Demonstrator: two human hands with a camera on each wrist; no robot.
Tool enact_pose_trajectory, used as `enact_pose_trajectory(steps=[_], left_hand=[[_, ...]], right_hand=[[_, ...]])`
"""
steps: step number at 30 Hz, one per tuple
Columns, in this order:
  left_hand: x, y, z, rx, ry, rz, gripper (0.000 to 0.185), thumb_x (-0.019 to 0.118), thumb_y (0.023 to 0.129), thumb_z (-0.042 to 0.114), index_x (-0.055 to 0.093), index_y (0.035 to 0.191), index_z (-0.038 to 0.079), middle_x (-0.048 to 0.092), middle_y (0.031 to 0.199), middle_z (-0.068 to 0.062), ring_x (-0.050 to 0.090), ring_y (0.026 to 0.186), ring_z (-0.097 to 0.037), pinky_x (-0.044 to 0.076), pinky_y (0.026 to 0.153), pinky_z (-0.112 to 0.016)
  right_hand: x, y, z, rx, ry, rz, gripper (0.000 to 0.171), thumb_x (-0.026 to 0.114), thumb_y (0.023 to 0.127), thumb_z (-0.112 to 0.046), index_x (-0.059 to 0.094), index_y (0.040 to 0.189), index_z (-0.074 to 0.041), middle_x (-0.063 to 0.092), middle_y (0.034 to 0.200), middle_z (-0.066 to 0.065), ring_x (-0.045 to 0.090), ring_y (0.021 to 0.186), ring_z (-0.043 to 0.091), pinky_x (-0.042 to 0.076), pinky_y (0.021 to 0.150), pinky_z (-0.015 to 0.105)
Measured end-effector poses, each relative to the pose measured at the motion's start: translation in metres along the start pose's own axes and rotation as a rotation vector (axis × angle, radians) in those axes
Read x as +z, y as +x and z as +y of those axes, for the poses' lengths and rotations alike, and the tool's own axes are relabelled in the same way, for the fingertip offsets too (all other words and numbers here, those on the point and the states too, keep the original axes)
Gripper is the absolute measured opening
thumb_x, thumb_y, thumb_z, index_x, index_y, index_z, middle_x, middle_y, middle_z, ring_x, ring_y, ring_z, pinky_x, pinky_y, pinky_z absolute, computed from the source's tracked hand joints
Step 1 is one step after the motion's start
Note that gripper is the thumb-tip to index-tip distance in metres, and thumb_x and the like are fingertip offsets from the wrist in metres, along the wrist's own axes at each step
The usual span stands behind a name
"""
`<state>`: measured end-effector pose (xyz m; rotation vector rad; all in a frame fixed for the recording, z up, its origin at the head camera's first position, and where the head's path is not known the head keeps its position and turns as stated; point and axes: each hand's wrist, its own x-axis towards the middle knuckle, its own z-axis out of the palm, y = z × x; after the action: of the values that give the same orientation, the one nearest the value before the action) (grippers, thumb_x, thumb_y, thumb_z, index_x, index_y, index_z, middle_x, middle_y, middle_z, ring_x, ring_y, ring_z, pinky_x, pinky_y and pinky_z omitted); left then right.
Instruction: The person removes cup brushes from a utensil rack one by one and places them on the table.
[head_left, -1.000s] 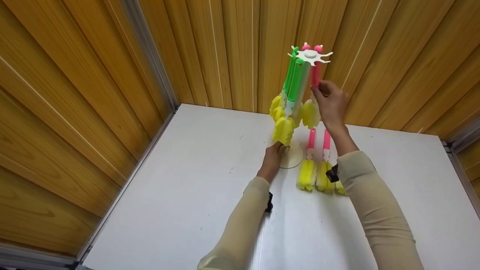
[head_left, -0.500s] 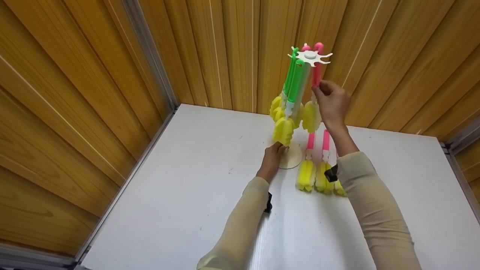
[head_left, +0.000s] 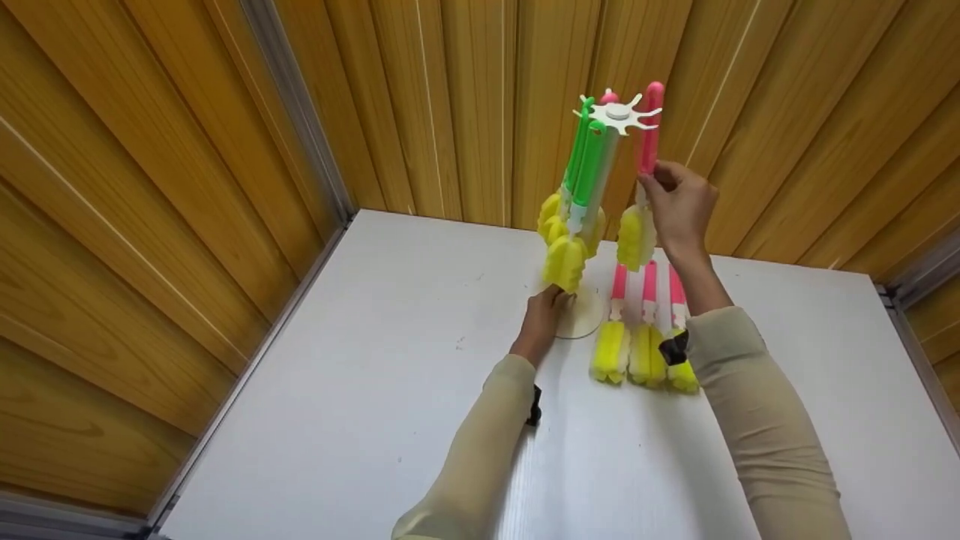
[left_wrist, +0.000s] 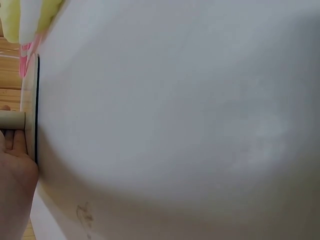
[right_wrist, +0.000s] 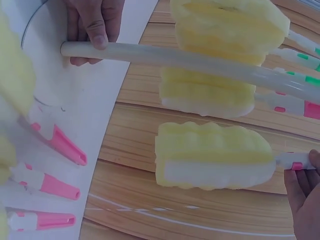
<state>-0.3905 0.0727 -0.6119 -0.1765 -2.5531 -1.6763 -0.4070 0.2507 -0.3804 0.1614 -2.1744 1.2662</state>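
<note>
A white stand with a hooked top (head_left: pixel 618 112) rises from a round base (head_left: pixel 585 319) on the table. My left hand (head_left: pixel 538 319) grips its pole (right_wrist: pixel 150 54) low down, just above the base. Green-handled sponge brushes (head_left: pixel 589 165) with yellow heads hang on the left side, and a pink-handled one (head_left: pixel 609 97) hangs behind. My right hand (head_left: pixel 684 210) pinches another pink-handled sponge brush (right_wrist: pixel 215 156) where handle meets neck, head down. Its handle stands at a hook's tip on the right; whether they touch, I cannot tell.
Three pink-handled sponge brushes (head_left: pixel 648 352) lie side by side on the white table (head_left: pixel 360 390), right of the base and under my right forearm. Wood-patterned panels (head_left: pixel 465 112) stand behind the table and along its left side.
My right hand has moved right with the pink-handled sponge brush, whose handle rose above the hooks and away from the pole. My left hand has stayed on the pole.
</note>
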Motion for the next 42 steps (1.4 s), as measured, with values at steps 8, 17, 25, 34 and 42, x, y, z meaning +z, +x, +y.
enact_pose_trajectory(steps=[8,17,25,34,42], left_hand=[[0.001,0.001,0.002,-0.009,0.004,-0.002,0.024,0.056,0.105,0.034,0.068,0.114,0.015,0.062,0.091,0.005,0.051,0.080,-0.005,0.044,0.074,-0.021],[0.003,0.002,0.002,0.024,0.022,0.009,0.024,0.058,0.104,0.032,0.070,0.111,0.012,0.065,0.089,0.004,0.052,0.078,-0.007,0.045,0.073,-0.021],[0.001,0.001,0.006,-0.033,-0.008,-0.003,0.029,0.057,0.105,0.034,0.068,0.125,0.017,0.068,0.104,0.007,0.054,0.086,-0.006,0.047,0.083,-0.023],[0.000,0.001,0.007,-0.060,0.023,0.010,0.030,0.055,0.106,0.034,0.068,0.128,0.017,0.070,0.115,0.010,0.057,0.093,-0.006,0.050,0.091,-0.027],[0.001,-0.001,0.008,-0.076,0.049,0.023,0.033,0.052,0.106,0.039,0.067,0.130,0.021,0.067,0.121,0.013,0.057,0.105,-0.005,0.047,0.104,-0.033]], right_hand=[[-0.008,-0.002,0.008,0.002,0.023,0.017,0.026,0.072,0.096,-0.022,0.077,0.116,-0.006,0.075,0.104,0.014,0.062,0.082,0.010,0.051,0.075,0.013],[-0.017,-0.006,0.014,0.006,0.019,0.019,0.027,0.074,0.094,-0.020,0.077,0.116,-0.005,0.075,0.103,0.016,0.062,0.081,0.008,0.050,0.075,0.012],[-0.026,-0.010,0.018,0.036,0.020,0.020,0.026,0.075,0.093,-0.020,0.077,0.113,-0.004,0.075,0.102,0.017,0.062,0.074,0.006,0.050,0.067,0.010],[-0.042,-0.019,0.029,0.084,0.033,-0.001,0.027,0.076,0.093,-0.019,0.077,0.114,-0.002,0.075,0.099,0.012,0.062,0.074,0.005,0.050,0.065,0.010],[-0.061,-0.028,0.044,0.150,0.028,-0.010,0.029,0.077,0.093,-0.018,0.075,0.114,0.000,0.075,0.094,0.002,0.065,0.074,0.000,0.052,0.066,0.010]])
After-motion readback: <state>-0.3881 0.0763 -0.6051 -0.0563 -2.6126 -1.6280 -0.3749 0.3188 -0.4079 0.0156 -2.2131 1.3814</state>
